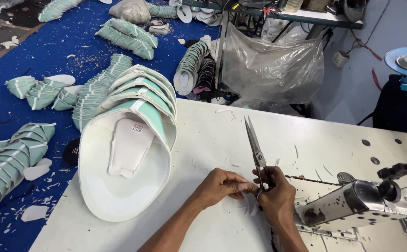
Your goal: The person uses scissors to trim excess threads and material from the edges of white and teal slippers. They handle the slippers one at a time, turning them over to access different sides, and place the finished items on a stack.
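Holding the scissors [256, 148] upright in our right hand [275, 198], we have our fingers curled through the handles while the closed blades point away from us across the white table [306, 140]. Our left hand [218, 186] sits just beside the right, its fingertips pinched together near the scissor handles; something small and pale may be caught between them, but we cannot tell what it is. As for progress, we judge that much trimming lies behind us: thin white offcuts are scattered over the tabletop and many more litter the blue floor [49, 51]. To our left on the table stands a nested stack of shoe uppers [133, 140], white inside with pale green outer faces, the nearest one showing a white insole piece with a small label. Similar stacked bundles [7, 158] lie about the floor, so we would say plenty has been handled, though we cannot tell which bundles are finished and which wait. On containers, the only clear one is a large transparent plastic bag [271, 67] hanging beyond the far table edge; it looks crumpled and its contents are not plain to us. A sewing machine arm [357, 203], pale and flecked with dark spots, juts in at our right, close to the right hand.
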